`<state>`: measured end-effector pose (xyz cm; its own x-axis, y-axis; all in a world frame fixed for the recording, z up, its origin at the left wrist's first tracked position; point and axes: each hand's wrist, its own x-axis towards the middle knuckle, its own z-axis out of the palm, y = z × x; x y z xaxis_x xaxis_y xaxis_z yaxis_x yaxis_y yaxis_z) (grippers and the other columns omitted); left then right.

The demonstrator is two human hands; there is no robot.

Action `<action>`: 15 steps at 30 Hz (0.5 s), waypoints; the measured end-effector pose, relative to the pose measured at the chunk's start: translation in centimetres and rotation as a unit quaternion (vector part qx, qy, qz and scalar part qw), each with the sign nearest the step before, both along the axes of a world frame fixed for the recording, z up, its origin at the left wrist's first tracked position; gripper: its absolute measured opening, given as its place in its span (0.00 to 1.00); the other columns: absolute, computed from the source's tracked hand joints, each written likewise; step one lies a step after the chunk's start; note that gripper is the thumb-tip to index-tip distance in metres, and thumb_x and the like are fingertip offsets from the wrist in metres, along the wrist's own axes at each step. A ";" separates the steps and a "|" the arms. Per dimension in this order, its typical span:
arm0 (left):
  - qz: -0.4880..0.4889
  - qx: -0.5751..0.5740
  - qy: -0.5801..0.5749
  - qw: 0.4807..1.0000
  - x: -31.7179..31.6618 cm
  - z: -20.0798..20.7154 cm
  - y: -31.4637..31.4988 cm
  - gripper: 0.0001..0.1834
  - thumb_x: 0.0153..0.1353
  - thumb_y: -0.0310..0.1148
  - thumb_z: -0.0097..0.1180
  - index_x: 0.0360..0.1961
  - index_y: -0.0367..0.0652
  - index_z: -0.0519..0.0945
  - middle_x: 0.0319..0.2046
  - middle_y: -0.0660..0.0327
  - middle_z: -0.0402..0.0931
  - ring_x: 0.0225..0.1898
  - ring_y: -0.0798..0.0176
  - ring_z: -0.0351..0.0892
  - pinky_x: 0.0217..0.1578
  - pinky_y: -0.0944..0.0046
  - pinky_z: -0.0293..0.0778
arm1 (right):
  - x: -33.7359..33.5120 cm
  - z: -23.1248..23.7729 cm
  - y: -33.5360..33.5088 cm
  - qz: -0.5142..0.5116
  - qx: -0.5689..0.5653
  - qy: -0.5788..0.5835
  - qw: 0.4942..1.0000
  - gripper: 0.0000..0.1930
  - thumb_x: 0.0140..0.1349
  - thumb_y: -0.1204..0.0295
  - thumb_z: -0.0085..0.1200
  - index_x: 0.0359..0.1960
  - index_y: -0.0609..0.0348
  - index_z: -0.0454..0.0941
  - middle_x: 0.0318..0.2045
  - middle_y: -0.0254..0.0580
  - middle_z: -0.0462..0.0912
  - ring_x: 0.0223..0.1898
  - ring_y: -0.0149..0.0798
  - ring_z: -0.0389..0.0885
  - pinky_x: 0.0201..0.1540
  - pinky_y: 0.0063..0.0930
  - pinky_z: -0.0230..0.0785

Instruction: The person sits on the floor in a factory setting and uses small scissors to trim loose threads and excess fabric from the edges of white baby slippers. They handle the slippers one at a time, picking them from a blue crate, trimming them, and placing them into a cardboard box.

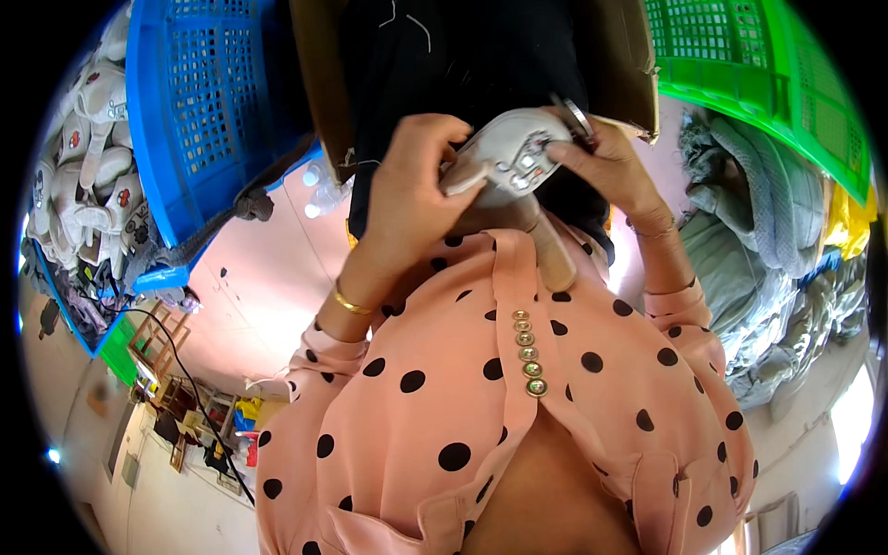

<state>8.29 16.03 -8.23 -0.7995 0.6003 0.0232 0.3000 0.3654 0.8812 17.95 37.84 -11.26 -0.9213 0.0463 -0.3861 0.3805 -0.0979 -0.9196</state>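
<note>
A white shoe upper (513, 148) with a small printed, coloured pattern is held in front of my chest, over my dark-clothed lap. A pale beige strap or tongue (553, 254) hangs from it toward my shirt. My left hand (421, 180) is closed round its left side, slightly blurred. At its right side my right hand (615, 166) grips it, the thumb pressed on the patterned face. A shiny, dark-edged metal tool (578, 120), perhaps thread snips, sticks up from the right hand's fingers; most of it is hidden.
A blue plastic crate (199, 102) stands on the left beside a heap of similar white uppers (88, 166). Cardboard (638, 69) flanks my lap. On the right are a green crate (740, 51) and grey fabric pieces in clear bags (749, 222). Clear bottles (324, 196) stand near the blue crate.
</note>
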 end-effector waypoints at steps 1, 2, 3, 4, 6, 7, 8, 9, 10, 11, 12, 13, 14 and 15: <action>-0.016 -0.009 -0.007 1.000 -0.2 0.5 -1.0 0.16 0.47 0.24 0.67 0.39 0.42 0.78 0.34 0.58 0.76 0.30 0.56 0.78 0.30 0.64 0.76 | 0.1 0.6 0.6 0.003 -0.015 -0.012 1.000 0.22 0.66 0.71 0.58 0.59 0.67 0.72 0.45 0.35 0.81 0.46 0.24 0.75 0.55 0.20 0.68; -0.032 -0.017 -0.013 0.999 -0.4 0.8 -1.9 0.15 0.48 0.23 0.67 0.38 0.41 0.78 0.34 0.58 0.76 0.31 0.56 0.78 0.30 0.65 0.76 | 0.6 0.1 0.7 -0.019 -0.029 -0.004 0.999 0.22 0.67 0.70 0.57 0.60 0.66 0.72 0.46 0.34 0.81 0.47 0.24 0.75 0.55 0.20 0.67; -0.047 -0.014 0.040 0.998 -0.3 0.6 -2.2 0.14 0.48 0.23 0.67 0.37 0.41 0.79 0.34 0.58 0.77 0.31 0.57 0.79 0.30 0.65 0.76 | 0.8 -0.3 0.8 -0.013 -0.013 0.007 1.000 0.22 0.67 0.71 0.57 0.61 0.65 0.71 0.47 0.34 0.81 0.47 0.24 0.75 0.54 0.20 0.68; -0.062 -0.011 0.093 0.994 -0.1 0.2 -2.5 0.13 0.47 0.22 0.66 0.36 0.41 0.80 0.34 0.58 0.77 0.31 0.57 0.79 0.30 0.66 0.76 | 1.0 -0.5 0.8 -0.007 0.003 0.018 1.000 0.22 0.67 0.71 0.57 0.61 0.64 0.71 0.48 0.33 0.81 0.47 0.23 0.75 0.54 0.19 0.68; -0.080 0.001 0.170 0.982 0.3 -0.2 -2.9 0.12 0.47 0.21 0.66 0.35 0.41 0.80 0.34 0.58 0.78 0.30 0.57 0.79 0.29 0.66 0.76 | 0.9 -0.2 0.8 -0.010 0.084 0.045 0.995 0.21 0.65 0.72 0.59 0.60 0.62 0.73 0.46 0.32 0.82 0.43 0.22 0.77 0.48 0.18 0.71; -0.084 0.011 0.194 0.977 0.4 -0.5 -2.9 0.12 0.47 0.20 0.65 0.35 0.40 0.81 0.34 0.58 0.79 0.30 0.58 0.79 0.29 0.66 0.76 | 0.9 0.1 0.8 -0.012 0.125 0.059 0.990 0.21 0.64 0.72 0.59 0.59 0.60 0.75 0.45 0.32 0.83 0.41 0.21 0.78 0.45 0.17 0.72; -0.086 0.023 0.217 0.972 0.5 -0.7 -3.0 0.11 0.47 0.20 0.65 0.34 0.40 0.81 0.34 0.58 0.79 0.30 0.58 0.79 0.28 0.66 0.76 | 0.7 0.7 0.6 -0.033 0.210 0.067 0.975 0.20 0.63 0.73 0.60 0.57 0.60 0.76 0.43 0.32 0.84 0.38 0.21 0.78 0.41 0.17 0.72; -0.099 0.016 0.218 0.971 0.7 -0.3 -3.0 0.11 0.46 0.17 0.67 0.33 0.36 0.82 0.33 0.56 0.80 0.32 0.59 0.80 0.30 0.66 0.77 | 0.6 1.5 0.4 -0.055 0.293 0.075 0.952 0.19 0.62 0.74 0.61 0.56 0.59 0.77 0.42 0.33 0.85 0.34 0.20 0.78 0.38 0.16 0.72; -0.102 0.023 0.223 0.969 0.9 -0.4 -3.1 0.11 0.46 0.17 0.67 0.33 0.36 0.82 0.33 0.56 0.80 0.32 0.58 0.80 0.30 0.66 0.77 | 0.5 2.5 0.0 -0.076 0.373 0.083 0.921 0.19 0.61 0.74 0.61 0.54 0.59 0.78 0.40 0.33 0.86 0.31 0.20 0.78 0.34 0.15 0.72; -0.103 0.032 0.230 0.967 1.0 -0.5 -3.1 0.11 0.46 0.17 0.67 0.33 0.36 0.82 0.33 0.56 0.80 0.32 0.58 0.80 0.30 0.67 0.77 | 0.2 3.7 -0.7 -0.069 0.396 0.117 0.908 0.16 0.60 0.75 0.62 0.51 0.58 0.80 0.36 0.36 0.86 0.25 0.21 0.78 0.28 0.15 0.71; -0.107 0.041 0.236 0.965 1.2 -0.7 -3.1 0.11 0.46 0.17 0.67 0.33 0.36 0.82 0.33 0.56 0.80 0.32 0.58 0.80 0.30 0.67 0.77 | 0.3 5.2 -1.3 -0.015 0.375 0.094 0.922 0.17 0.57 0.76 0.63 0.50 0.56 0.80 0.35 0.36 0.86 0.25 0.25 0.80 0.28 0.18 0.72; -0.101 0.041 0.230 0.967 1.3 -0.6 -3.1 0.11 0.46 0.17 0.67 0.33 0.36 0.82 0.33 0.56 0.80 0.32 0.58 0.80 0.30 0.67 0.77 | 0.4 4.7 -1.9 0.030 0.336 0.137 0.932 0.18 0.55 0.76 0.63 0.49 0.55 0.81 0.32 0.35 0.85 0.24 0.29 0.80 0.28 0.21 0.72; -0.096 0.042 0.225 0.969 1.2 -0.4 -2.9 0.12 0.46 0.17 0.67 0.34 0.36 0.82 0.33 0.56 0.80 0.32 0.58 0.80 0.30 0.67 0.77 | 0.4 4.2 -2.4 0.073 0.295 0.179 0.936 0.18 0.54 0.77 0.63 0.48 0.53 0.81 0.29 0.35 0.84 0.24 0.33 0.80 0.27 0.24 0.73; -0.091 0.042 0.220 0.970 1.2 -0.3 -2.8 0.12 0.46 0.17 0.67 0.34 0.36 0.82 0.33 0.57 0.80 0.32 0.58 0.80 0.30 0.67 0.77 | 0.2 4.3 -2.7 0.120 0.305 0.177 0.928 0.18 0.53 0.81 0.62 0.47 0.56 0.83 0.29 0.37 0.83 0.24 0.30 0.78 0.28 0.25 0.71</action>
